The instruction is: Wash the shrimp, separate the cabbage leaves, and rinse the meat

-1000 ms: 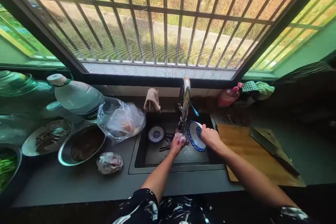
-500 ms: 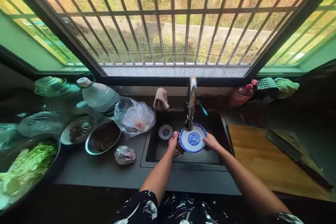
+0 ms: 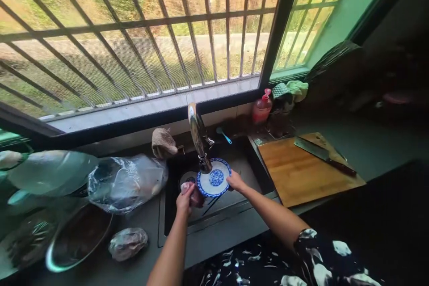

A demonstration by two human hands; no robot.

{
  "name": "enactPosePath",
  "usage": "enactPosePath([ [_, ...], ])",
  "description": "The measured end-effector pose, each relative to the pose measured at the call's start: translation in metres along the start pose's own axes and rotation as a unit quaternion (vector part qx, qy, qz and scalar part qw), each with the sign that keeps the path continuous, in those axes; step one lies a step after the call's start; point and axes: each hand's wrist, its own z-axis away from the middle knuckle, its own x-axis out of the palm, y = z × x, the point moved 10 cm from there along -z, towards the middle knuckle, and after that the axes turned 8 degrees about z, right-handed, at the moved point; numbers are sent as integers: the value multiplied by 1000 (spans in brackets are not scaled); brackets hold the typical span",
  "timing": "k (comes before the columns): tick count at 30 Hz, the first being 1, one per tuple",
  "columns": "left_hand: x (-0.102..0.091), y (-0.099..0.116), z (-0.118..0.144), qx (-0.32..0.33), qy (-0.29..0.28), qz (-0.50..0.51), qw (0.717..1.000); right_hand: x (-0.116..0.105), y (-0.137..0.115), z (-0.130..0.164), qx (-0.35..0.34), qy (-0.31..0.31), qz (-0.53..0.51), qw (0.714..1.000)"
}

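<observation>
My right hand grips the right rim of a blue-and-white patterned plate, tilted beneath the faucet over the sink. In my left hand is a pinkish, dark-red lump that looks like raw meat, close by the plate's lower left edge. Behind that hand, a smaller patterned dish sits in the sink, partly hidden. Thin dark sticks show below the plate.
Right of the sink lies a wooden cutting board with a cleaver on it. A red soap bottle stands behind. To the left are a clear plastic bag, a small wrapped bundle and a metal bowl.
My view has swung to the right. My left hand has come away from the plate's edge, and the reddish lump in it now shows clearly. My right hand still holds the plate.
</observation>
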Motion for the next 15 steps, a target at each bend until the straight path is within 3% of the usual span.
enactPosePath([
  [3, 11, 31, 10, 103, -34, -129, 986, -7, 14, -1, 29, 8, 65, 997],
  [7, 25, 45, 11, 144, -34, -161, 976, -21, 34, -4, 67, 12, 178, 982],
  [10, 51, 40, 10, 145, -65, -165, 973, -33, 37, -6, 79, 17, 273, 959],
  [15, 104, 18, 16, 106, -114, -132, 979, -31, 5, -10, 27, 21, 384, 923],
])
